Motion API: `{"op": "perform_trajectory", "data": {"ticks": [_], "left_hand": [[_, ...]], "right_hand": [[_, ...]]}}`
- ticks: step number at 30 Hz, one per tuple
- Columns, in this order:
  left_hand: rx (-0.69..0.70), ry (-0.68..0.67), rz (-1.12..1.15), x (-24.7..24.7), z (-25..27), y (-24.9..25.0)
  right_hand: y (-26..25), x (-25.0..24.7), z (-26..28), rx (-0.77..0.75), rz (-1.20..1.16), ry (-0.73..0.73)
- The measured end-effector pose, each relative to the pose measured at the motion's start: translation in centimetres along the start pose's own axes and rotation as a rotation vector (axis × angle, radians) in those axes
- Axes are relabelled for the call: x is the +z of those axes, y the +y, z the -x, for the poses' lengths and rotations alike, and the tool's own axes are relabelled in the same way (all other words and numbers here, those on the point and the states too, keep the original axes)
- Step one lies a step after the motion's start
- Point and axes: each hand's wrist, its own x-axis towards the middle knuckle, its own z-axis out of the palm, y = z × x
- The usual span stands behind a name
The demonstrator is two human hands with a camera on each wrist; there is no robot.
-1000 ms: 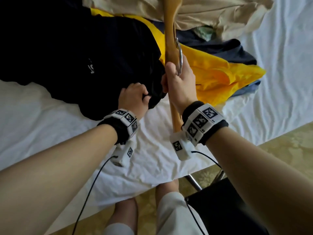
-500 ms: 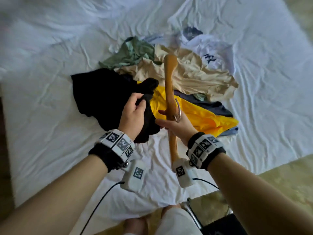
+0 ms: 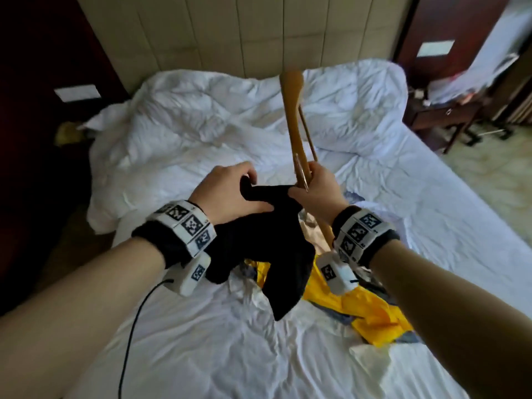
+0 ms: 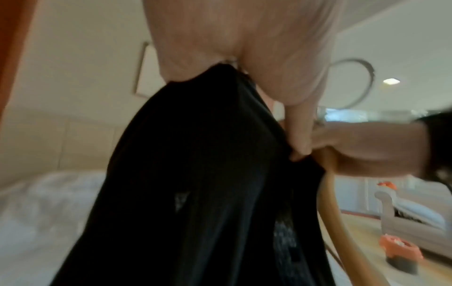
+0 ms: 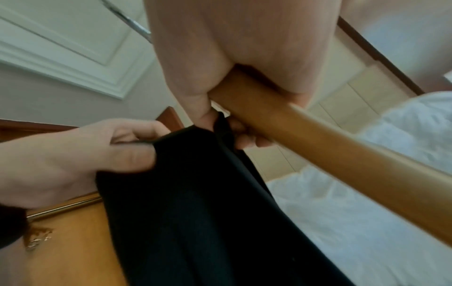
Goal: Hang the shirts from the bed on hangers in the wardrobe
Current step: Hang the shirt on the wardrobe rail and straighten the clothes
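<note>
A black shirt (image 3: 267,243) hangs in the air over the bed, bunched at its top edge. My left hand (image 3: 230,191) grips that edge, seen close in the left wrist view as black cloth (image 4: 195,174) under the palm. My right hand (image 3: 316,188) holds a wooden hanger (image 3: 293,116) near its metal hook, and its thumb and fingertips also pinch the shirt (image 5: 208,193) beside the wood (image 5: 318,139). The hanger stands nearly upright, one arm pointing at the headboard. A yellow shirt (image 3: 368,312) and other clothes lie on the sheet below my right wrist.
The white bed (image 3: 201,341) fills the middle, with a crumpled duvet (image 3: 216,116) near the padded headboard (image 3: 230,33). Dark wood panels stand at the left (image 3: 34,110). A dark bedside table (image 3: 440,116) sits at the right on pale patterned floor.
Both hands have risen from the bed, lifting the black shirt clear of the clothes pile. The hanger has come up with the right hand, and my view has tilted up toward the headboard.
</note>
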Motion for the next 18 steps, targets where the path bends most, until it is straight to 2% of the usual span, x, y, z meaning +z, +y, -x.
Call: {"op": "perform_trajectory", "data": {"ticks": [3, 9, 12, 16, 18], "left_hand": [[0.064, 0.117, -0.163, -3.7, -0.3, 0.7], [0.165, 0.331, -0.074, -10.6, -0.4, 2.7], [0.128, 0.308, 0.014, -12.7, -0.1, 3.7], [0.121, 0.31, -0.109, -14.1, 0.9, 3.4], [0.088, 0.228, -0.059, -13.7, 1.4, 3.2]], "right_hand": [[-5.3, -1.9, -1.0, -0.175, 0.077, 0.041], [-12.6, -4.3, -1.1, -0.373, 0.194, 0.123], [-14.2, -4.5, -0.7, -0.387, 0.174, 0.119], [-15.7, -4.6, -0.1, -0.307, -0.039, 0.075], [-16.6, -4.4, 0.4, -0.277, -0.11, 0.077]]}}
